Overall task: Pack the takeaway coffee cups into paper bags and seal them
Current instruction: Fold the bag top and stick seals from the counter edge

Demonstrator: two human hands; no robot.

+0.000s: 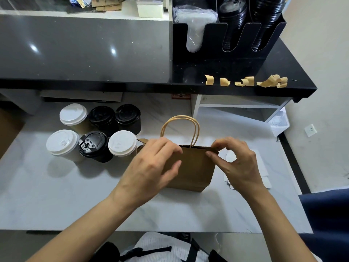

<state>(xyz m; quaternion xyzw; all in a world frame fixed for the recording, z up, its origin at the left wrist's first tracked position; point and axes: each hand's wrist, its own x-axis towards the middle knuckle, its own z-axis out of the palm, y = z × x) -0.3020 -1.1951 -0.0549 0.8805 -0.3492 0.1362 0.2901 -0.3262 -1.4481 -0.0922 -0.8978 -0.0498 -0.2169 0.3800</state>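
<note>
A brown paper bag [190,167] stands upright on the pale surface [56,195] between both hands, its two twisted handles [180,129] rising just beyond the fingers. The left hand [151,167] holds the bag's left top edge, fingers curled over the rim, thumb against the front. The right hand [238,163] pinches the right top corner between thumb and forefinger. Six lidded coffee cups [94,133] cluster left of the left hand, the nearest just beside it. Curled tape strips [245,82] lie on the black counter beyond the right hand.
</note>
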